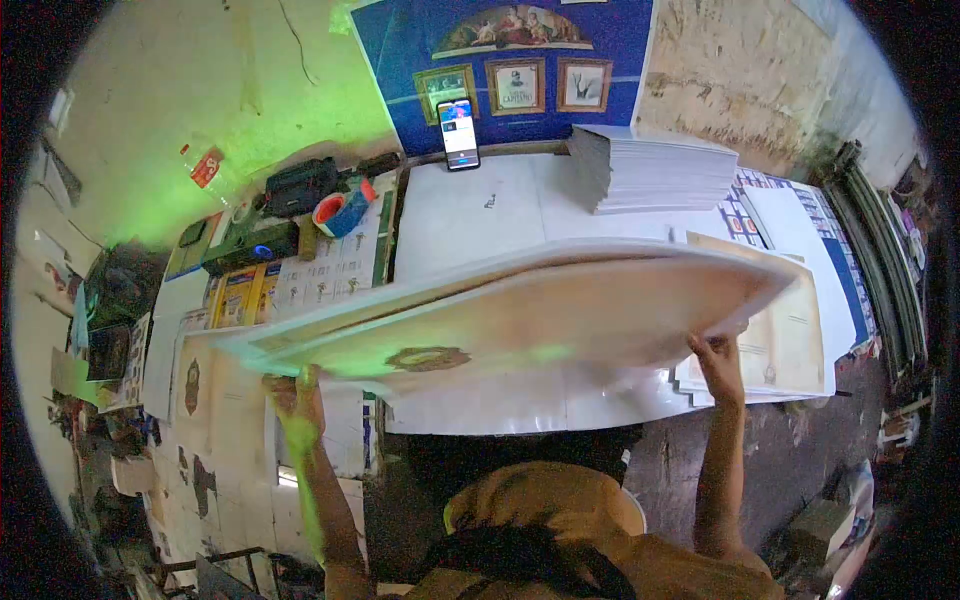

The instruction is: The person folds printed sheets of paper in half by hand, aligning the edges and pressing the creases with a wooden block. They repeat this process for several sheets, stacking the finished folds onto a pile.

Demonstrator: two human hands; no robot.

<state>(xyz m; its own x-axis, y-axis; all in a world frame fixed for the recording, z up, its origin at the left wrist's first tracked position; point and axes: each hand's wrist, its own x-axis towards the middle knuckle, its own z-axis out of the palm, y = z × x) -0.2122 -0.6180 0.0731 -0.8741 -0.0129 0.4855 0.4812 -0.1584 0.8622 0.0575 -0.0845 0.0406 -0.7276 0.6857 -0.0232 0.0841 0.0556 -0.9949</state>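
A large cream printed sheet (560, 320) with a dark oval emblem is lifted and bowed above the white table (450, 235); at least one more sheet edge shows behind it. My left hand (295, 392) grips its lower left edge, thumb up. At the lower right edge, my right hand (716, 358) pinches it. Similar cream sheets (805, 340) lie in a pile at the right, partly behind the lifted one. Another cream sheet (215, 400) with an emblem lies at the left, below my left hand's side.
A thick stack of white paper (650, 170) stands at the back right. A lit phone (459, 135) leans upright against the blue poster (400, 40). Tape rolls (342, 210), a black case (300, 187) and a plastic bottle (207, 172) are at the back left.
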